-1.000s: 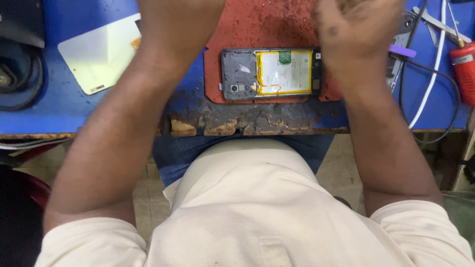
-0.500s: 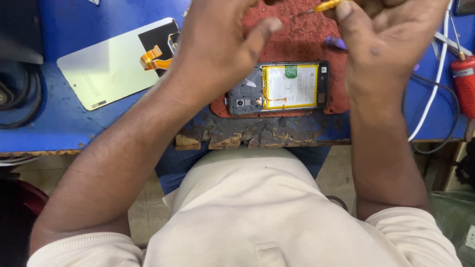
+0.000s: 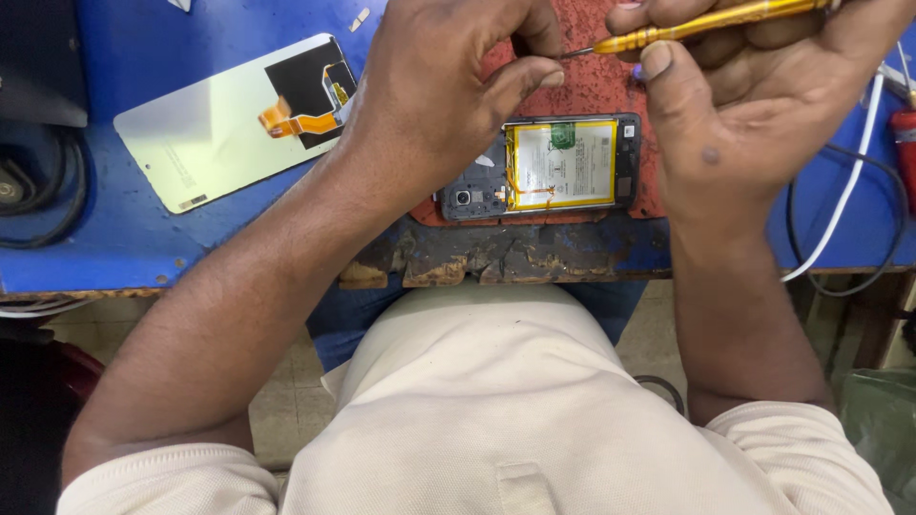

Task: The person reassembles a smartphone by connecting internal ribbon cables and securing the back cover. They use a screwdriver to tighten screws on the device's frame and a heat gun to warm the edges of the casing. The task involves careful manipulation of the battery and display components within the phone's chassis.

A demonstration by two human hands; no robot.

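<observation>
From the head camera I look down on a blue bench (image 3: 114, 248) with a worn red mat (image 3: 611, 91) on it. My right hand (image 3: 754, 105) is closed around a thin yellow metal screwdriver (image 3: 706, 24), which lies sideways with its dark tip pointing left. My left hand (image 3: 439, 91) is pinched shut, thumb and first finger pressed together right at the tip of the screwdriver; I cannot tell if something tiny sits between them. Both hands are up above the mat, close to each other. Just below them, on the mat, lies an open dark phone with its back off (image 3: 539, 167). Inside it I see a flat pale battery with a yellow edge (image 3: 563, 164), and a small round camera (image 3: 463, 197) at its left end. To the left, well apart on the blue bench, lies a flat silver phone screen panel with an orange ribbon strip (image 3: 229, 119). A white cable (image 3: 844, 205) and a black cable (image 3: 892, 238) loop at the right side. The front edge of the bench is chipped and worn.
</observation>
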